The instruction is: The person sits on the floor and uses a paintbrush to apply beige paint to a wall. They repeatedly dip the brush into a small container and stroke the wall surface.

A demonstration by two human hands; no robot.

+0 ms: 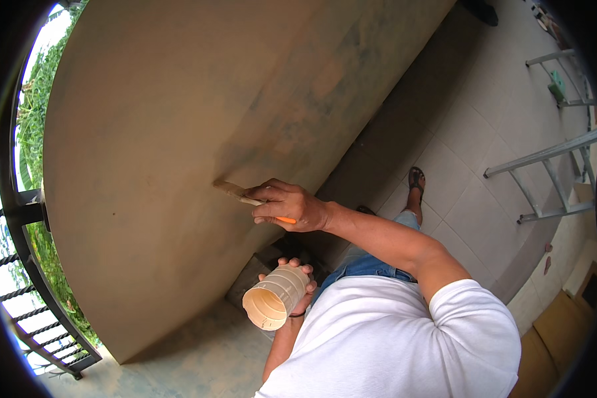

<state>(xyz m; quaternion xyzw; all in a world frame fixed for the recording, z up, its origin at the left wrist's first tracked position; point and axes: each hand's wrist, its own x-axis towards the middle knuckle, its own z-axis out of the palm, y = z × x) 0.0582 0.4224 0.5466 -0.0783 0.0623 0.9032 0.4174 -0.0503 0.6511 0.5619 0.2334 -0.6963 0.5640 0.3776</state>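
My right hand point(291, 206) grips a flat paintbrush point(239, 193) with an orange handle end. The bristle tip touches the wall point(154, 149), which has a brownish-beige coat with darker, patchy grey areas toward its lower part. Below and nearer to my body, my left hand point(306, 286) is wrapped around a ribbed, cream-coloured plastic container point(273, 298). It is tilted with its uneven, cut-looking rim toward the wall. Its inner wall is cream too, and I cannot tell how much it holds.
A metal railing point(27, 214) with twisted bars borders the wall at left. Two metal ladders, one nearer point(542, 159) and one farther point(562, 79), stand on the tiled floor point(467, 184) at right. A dark object point(288, 248) is partly hidden behind my left hand.
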